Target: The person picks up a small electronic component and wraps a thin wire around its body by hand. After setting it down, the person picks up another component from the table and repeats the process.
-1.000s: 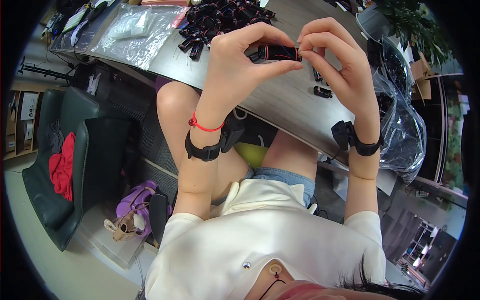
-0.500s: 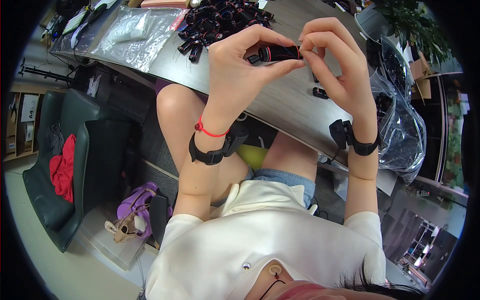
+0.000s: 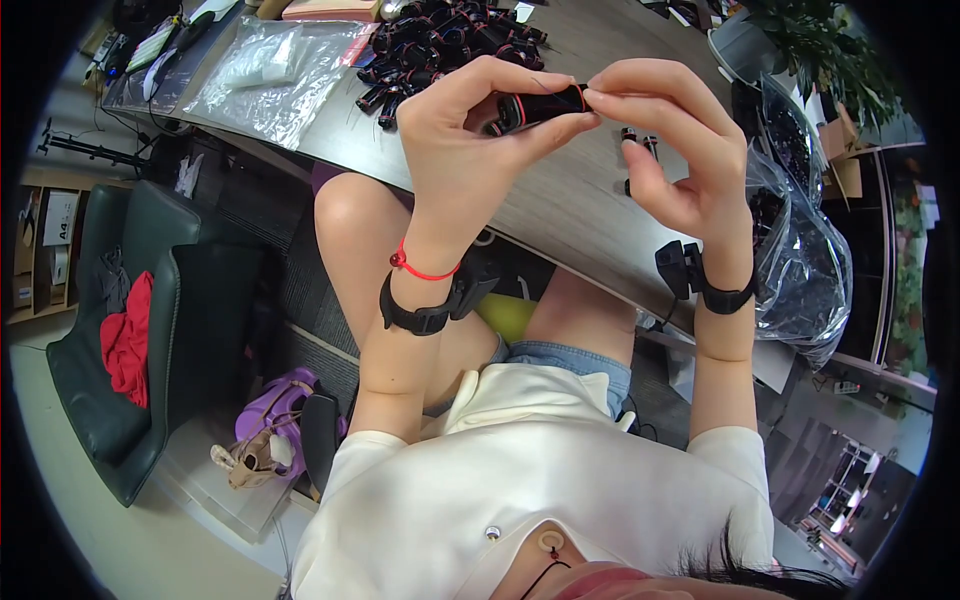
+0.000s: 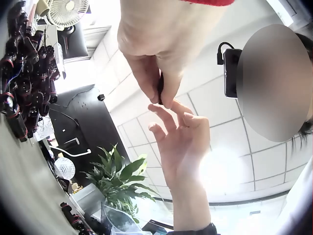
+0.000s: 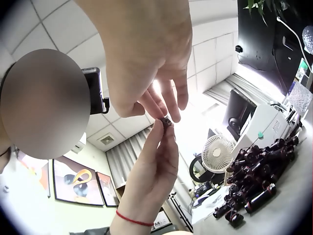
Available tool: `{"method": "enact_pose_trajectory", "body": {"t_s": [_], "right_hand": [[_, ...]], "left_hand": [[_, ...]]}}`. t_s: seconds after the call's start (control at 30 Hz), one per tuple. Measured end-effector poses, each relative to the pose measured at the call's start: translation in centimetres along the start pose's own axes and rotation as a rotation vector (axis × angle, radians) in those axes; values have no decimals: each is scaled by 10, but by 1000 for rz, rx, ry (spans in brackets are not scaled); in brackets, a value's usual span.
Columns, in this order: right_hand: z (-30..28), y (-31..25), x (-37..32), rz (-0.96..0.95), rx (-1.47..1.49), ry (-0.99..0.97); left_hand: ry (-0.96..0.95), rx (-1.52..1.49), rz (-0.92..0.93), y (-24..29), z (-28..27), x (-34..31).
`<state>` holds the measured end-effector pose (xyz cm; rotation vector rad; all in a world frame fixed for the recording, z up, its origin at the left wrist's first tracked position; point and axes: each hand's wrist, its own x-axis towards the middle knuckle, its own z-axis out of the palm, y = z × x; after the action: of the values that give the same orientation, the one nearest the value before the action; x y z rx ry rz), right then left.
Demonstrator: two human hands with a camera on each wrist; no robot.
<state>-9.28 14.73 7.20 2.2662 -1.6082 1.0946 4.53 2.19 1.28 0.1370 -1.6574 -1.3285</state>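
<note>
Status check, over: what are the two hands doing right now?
Left hand grips black cylinder above the table. Right hand pinches its end. Nothing in the way; spare cylinders piled beyond.

A dark armchair (image 3: 80, 400) stands on pale floor (image 3: 100, 540) beside the grey desk (image 3: 560, 210).

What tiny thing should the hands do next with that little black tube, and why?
Probably a gentle tug by the right hand: its fingertips pinch the right end of the black cylinder, which the left hand grips.
</note>
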Motion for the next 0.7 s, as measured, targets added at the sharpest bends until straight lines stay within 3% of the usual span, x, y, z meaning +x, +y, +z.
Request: {"method": "enact_pose_trajectory", "body": {"t_s": [0.27,0.37,0.47,0.7], "right_hand": [[4,7,0,45,177,33],[7,15,-1,31,327,74],[19,12,-2,279,701,200],[18,8,-4,341,777,205]], "left_hand": [[106,-57,282,-12,12,-1],[117,1,288,-9,13,-1],[117,33,310,-9,16,-1],[107,105,464,-11,15,0]]}}
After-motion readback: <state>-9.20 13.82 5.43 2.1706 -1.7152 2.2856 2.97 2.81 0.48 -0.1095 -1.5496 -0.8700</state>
